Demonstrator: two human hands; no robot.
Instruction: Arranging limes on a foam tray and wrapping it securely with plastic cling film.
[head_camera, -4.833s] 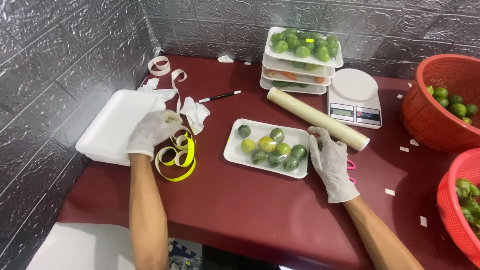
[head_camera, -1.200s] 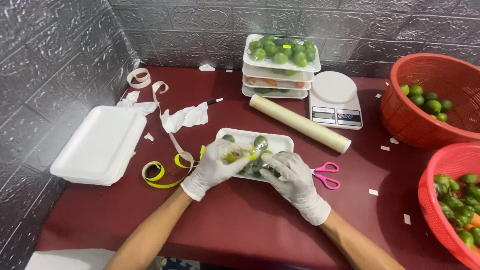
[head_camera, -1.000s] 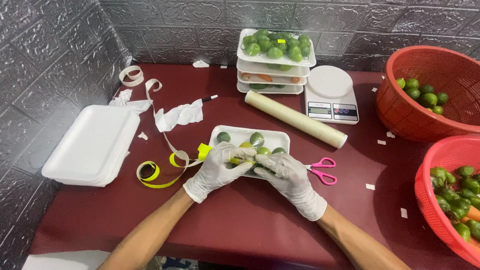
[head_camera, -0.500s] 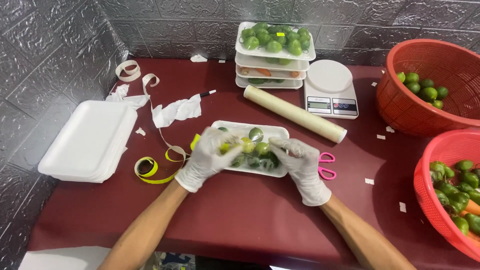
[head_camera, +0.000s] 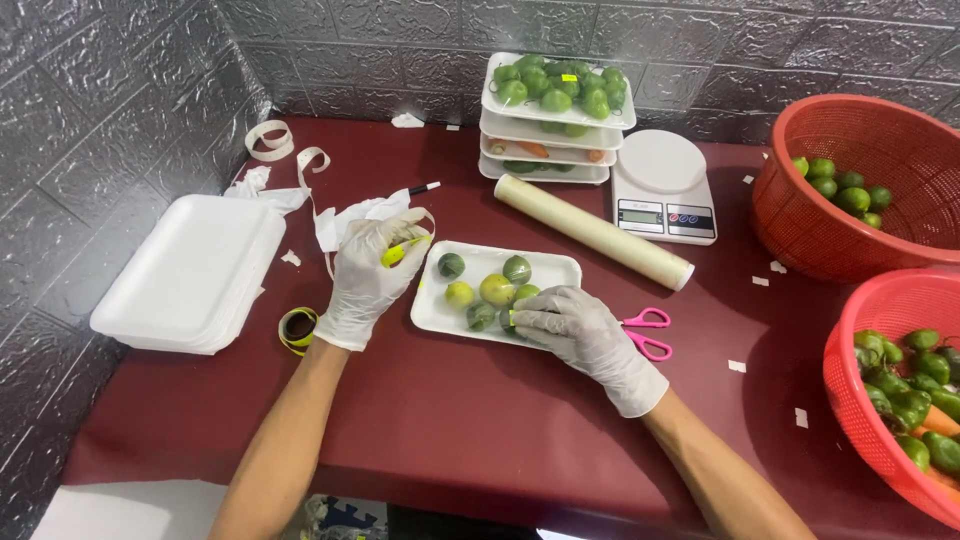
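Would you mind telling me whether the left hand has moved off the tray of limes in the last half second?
Yes. The left hand has drawn leftward off the limes to the foam tray's left edge, pinching a yellow strip; the right hand stays on them.

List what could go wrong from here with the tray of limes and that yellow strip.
1. The limes lie loose on the shallow foam tray; only the right hand steadies them, so a nudge may roll one off.
2. The yellow strip in the left hand trails to a coil and might snag.
3. The scissors sit close beside the right wrist.
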